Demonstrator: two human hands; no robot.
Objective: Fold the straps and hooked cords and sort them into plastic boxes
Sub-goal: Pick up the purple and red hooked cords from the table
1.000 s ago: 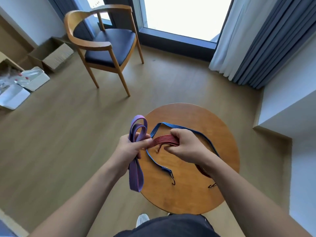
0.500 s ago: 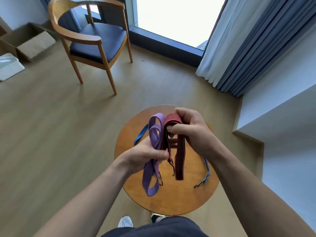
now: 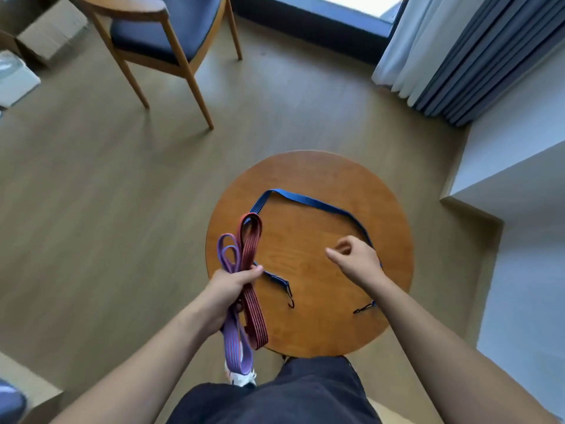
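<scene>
Head view, left hand (image 3: 230, 287) gripping purple cord (image 3: 234, 350) and red cord (image 3: 255, 319), right hand (image 3: 356, 261) slack, empty, over blue cord (image 3: 308, 201)

One wide-angle head cam, aimed fwd & down, close above round table (image 3: 305, 172).

Light wood-plank floor (image 3: 91, 179). Round wooden bench (image 3: 321, 175) near centre. Wooden chair (image 3: 171, 32) with dark blue seat at upper left, cardboard box (image 3: 49, 32) beside it. Daylit window (image 3: 360, 1) at top. White and grey-blue curtains (image 3: 452, 56) at upper right. White wall (image 3: 519, 142) to the right.
</scene>
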